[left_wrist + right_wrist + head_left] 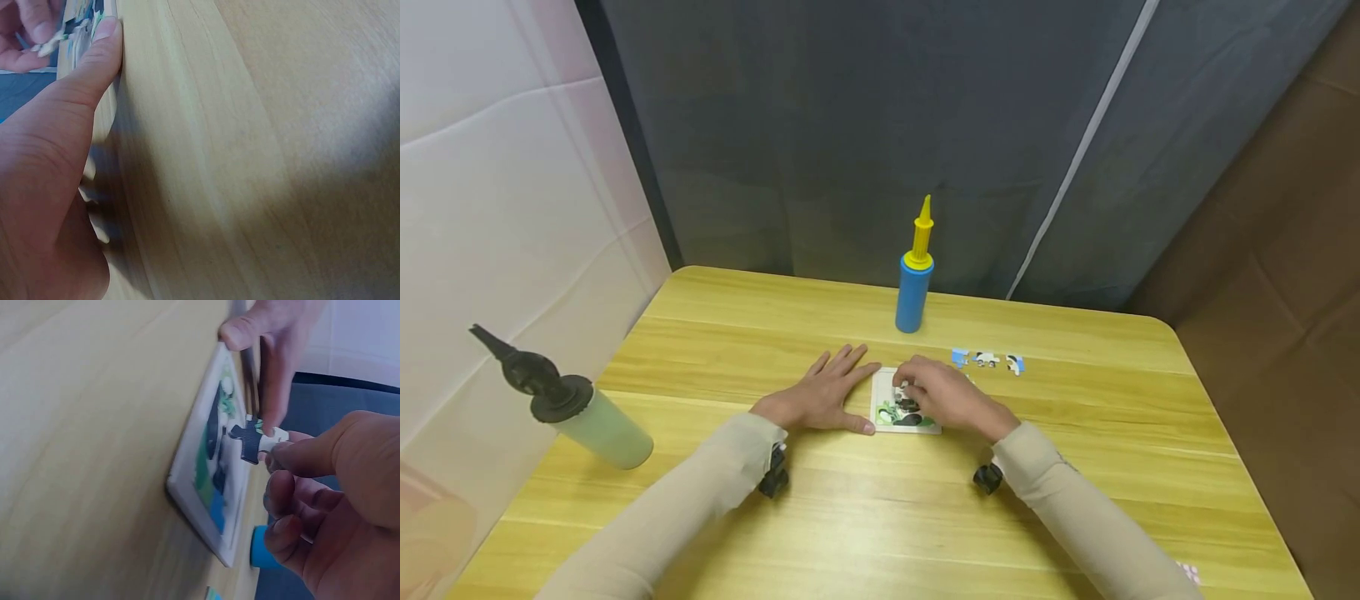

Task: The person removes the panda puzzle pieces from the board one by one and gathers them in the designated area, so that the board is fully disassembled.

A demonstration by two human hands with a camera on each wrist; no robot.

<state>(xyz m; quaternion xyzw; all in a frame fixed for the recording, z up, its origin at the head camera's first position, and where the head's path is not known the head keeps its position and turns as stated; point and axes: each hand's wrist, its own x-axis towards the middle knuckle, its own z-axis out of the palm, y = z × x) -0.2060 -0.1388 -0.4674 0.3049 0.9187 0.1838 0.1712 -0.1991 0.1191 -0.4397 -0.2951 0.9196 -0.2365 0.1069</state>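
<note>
A white-framed jigsaw puzzle tray (907,429) lies flat on the table, partly filled with green, black and white pieces. Between thumb and fingers, my right hand (947,393) pinches a black-and-white puzzle piece (253,442) just above the tray, tilted off its surface. My left hand (827,396) rests on the table with fingers spread, its thumb and index finger touching the tray's left edge. In the left wrist view, the left thumb (100,56) lies along the tray's side. Part of the tray is hidden behind my right hand.
Several loose puzzle pieces (987,359) lie behind and right of the tray. A blue and yellow hand pump (913,292) stands at the back. To the left is a pale green bottle with a black top (606,429). A pink dotted item (1190,572) shows near the right forearm.
</note>
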